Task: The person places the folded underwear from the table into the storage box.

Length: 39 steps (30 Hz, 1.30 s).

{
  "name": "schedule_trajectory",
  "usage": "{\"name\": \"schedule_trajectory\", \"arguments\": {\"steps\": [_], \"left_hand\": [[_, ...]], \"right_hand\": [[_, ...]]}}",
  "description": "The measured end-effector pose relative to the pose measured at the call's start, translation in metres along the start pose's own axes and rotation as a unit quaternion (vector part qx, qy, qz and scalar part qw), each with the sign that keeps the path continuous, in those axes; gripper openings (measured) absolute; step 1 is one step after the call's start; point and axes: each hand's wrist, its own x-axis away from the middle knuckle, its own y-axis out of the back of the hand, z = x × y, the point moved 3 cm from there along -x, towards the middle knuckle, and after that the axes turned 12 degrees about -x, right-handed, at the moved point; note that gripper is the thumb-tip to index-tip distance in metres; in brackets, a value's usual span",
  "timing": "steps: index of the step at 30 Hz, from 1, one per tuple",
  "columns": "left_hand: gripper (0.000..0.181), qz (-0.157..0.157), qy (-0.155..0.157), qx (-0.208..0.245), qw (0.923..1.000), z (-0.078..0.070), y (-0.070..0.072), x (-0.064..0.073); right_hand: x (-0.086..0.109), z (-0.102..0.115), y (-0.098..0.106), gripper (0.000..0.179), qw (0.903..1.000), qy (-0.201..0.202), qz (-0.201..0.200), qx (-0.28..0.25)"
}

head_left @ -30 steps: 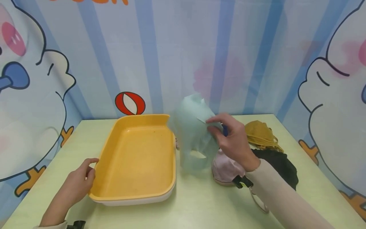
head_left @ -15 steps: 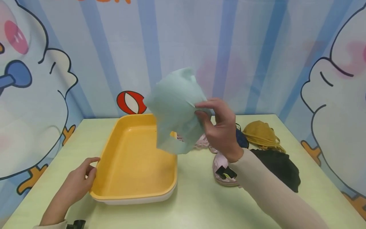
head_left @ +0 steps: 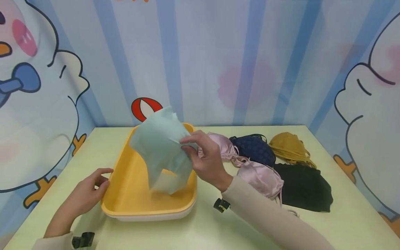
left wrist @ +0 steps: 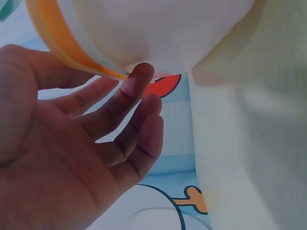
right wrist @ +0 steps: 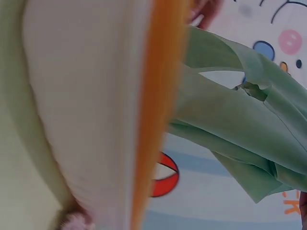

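My right hand [head_left: 207, 158] pinches a thin mint-green seamless bra [head_left: 160, 139] between thumb and fingers. The bra hangs over the yellow tray [head_left: 123, 194], its lower edge low within the tray's outline. In the right wrist view, the folds and strap opening of the bra [right wrist: 230, 105] show beyond the blurred tray rim [right wrist: 160, 96]. My left hand [head_left: 85, 192] rests at the tray's left rim. Its fingers are loosely bent, with a fingertip [left wrist: 139, 74] against the outer wall just under the orange rim, seen in the left wrist view.
To the right of the tray lie a pink lace-edged bra [head_left: 222, 146], a navy bra [head_left: 256, 147], a mustard bra [head_left: 289, 146], a pink satin bra [head_left: 260, 177] and a folded black garment [head_left: 303, 187]. A cartoon-printed backdrop [head_left: 206, 62] stands behind the table.
My right hand has lifted the mint-green bra off the right side of the table, carried it left, and lowered it over the tray. My left hand has stayed at the rim.
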Motion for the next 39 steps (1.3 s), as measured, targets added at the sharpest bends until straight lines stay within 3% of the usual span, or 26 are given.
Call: {"name": "schedule_trajectory", "arguments": {"steps": [8, 12, 16, 21, 29, 36, 39], "left_hand": [[0.041, 0.018, -0.026, 0.001, 0.9995, 0.0, 0.006, -0.009], [0.04, 0.017, -0.043, -0.007, 0.9989, 0.001, 0.009, -0.017], [0.041, 0.024, -0.051, -0.013, 0.9983, 0.003, 0.01, -0.029], [0.046, 0.041, -0.056, -0.002, 0.9976, 0.008, 0.009, -0.043], [0.053, 0.047, -0.083, 0.062, 0.9935, 0.026, 0.003, -0.051], [0.052, 0.033, -0.092, 0.079, 0.9921, 0.033, -0.001, -0.052], [0.053, 0.033, -0.087, 0.083, 0.9922, 0.034, -0.001, -0.052]], "right_hand": [[0.03, -0.008, -0.018, 0.02, 0.9965, -0.035, 0.075, -0.011], [0.04, -0.009, -0.026, 0.018, 0.9852, -0.077, 0.147, -0.041], [0.048, -0.011, -0.033, 0.018, 0.9685, -0.137, 0.203, -0.046], [0.055, -0.015, -0.038, 0.018, 0.9421, -0.215, 0.257, -0.012], [0.053, -0.021, -0.041, 0.019, 0.9103, -0.295, 0.283, 0.066], [0.055, -0.022, -0.046, 0.023, 0.8599, -0.356, 0.34, 0.134], [0.055, -0.018, -0.047, 0.023, 0.8433, -0.358, 0.367, 0.161]]}}
